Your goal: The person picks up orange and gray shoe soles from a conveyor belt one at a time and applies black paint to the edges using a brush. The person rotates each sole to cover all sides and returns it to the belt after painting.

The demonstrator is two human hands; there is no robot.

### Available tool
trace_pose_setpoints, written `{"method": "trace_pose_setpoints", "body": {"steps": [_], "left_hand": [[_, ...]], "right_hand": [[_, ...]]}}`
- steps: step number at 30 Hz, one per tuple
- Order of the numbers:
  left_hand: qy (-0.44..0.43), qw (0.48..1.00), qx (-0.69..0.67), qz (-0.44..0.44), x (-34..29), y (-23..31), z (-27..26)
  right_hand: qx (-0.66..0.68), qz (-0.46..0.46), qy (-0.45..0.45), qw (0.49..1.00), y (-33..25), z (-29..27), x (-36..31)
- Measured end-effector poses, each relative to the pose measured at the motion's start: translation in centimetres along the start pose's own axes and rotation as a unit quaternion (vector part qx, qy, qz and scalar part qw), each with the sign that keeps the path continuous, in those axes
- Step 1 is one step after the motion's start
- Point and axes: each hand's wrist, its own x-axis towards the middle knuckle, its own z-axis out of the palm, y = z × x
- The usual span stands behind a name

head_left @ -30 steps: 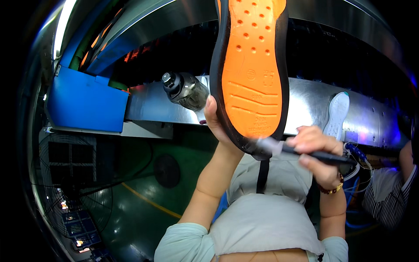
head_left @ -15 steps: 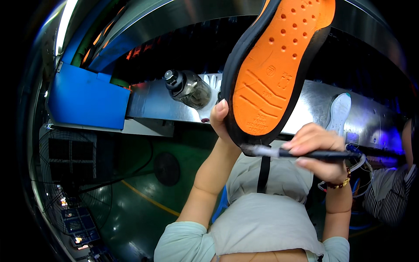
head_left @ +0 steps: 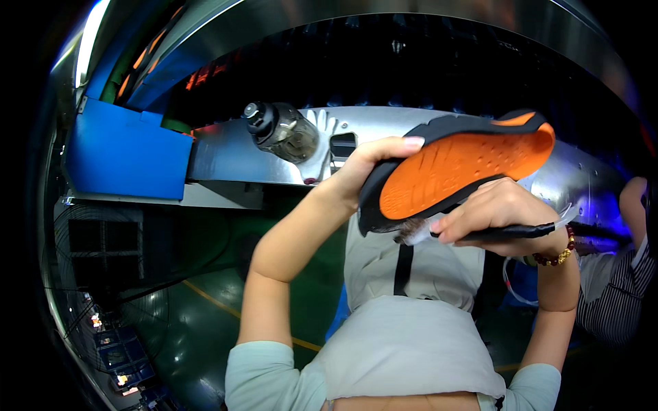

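Apron cloth (head_left: 411,349), pale grey, covers the wearer's front at the bottom. Just beyond, the right hand (head_left: 504,209) is closed around a black-handled brush (head_left: 510,233), bristles at the black rim of an orange-faced shoe sole (head_left: 459,168). The left hand (head_left: 373,157) grips the sole's nearer end, thumb along the rim, holding it tilted over a shiny metal bench (head_left: 226,154). Left on that surface, a dark-capped bottle (head_left: 291,139) stands beside a white glove (head_left: 317,161). Green floor (head_left: 199,329) shows below; at right is someone in striped clothing (head_left: 610,312). Farther back, a blue box (head_left: 127,154) flanks a dark opening (head_left: 384,61), and a light tube (head_left: 89,41) glows upper left.
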Motion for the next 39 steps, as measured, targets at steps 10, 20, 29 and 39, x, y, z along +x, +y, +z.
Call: {"method": "trace_pose_setpoints", "body": {"steps": [10,20,29,39], "left_hand": [[0.089,0.993,0.057,-0.059,-1.4,-0.4,-0.4],[0.048,0.998,-0.035,-0.014,-2.9,-1.1,-3.9],[0.037,0.989,-0.048,0.138,-2.4,-1.5,-4.8],[-0.125,0.982,-0.082,0.113,4.7,-6.3,-3.6]], "right_hand": [[-0.017,0.028,-0.028,0.999,-0.1,-1.5,-1.1],[-0.031,0.064,0.063,0.996,0.7,-3.0,-2.6],[0.000,-0.017,0.153,0.988,-3.4,-1.6,-1.6],[0.072,0.138,0.436,0.886,6.1,-0.6,1.9]]}}
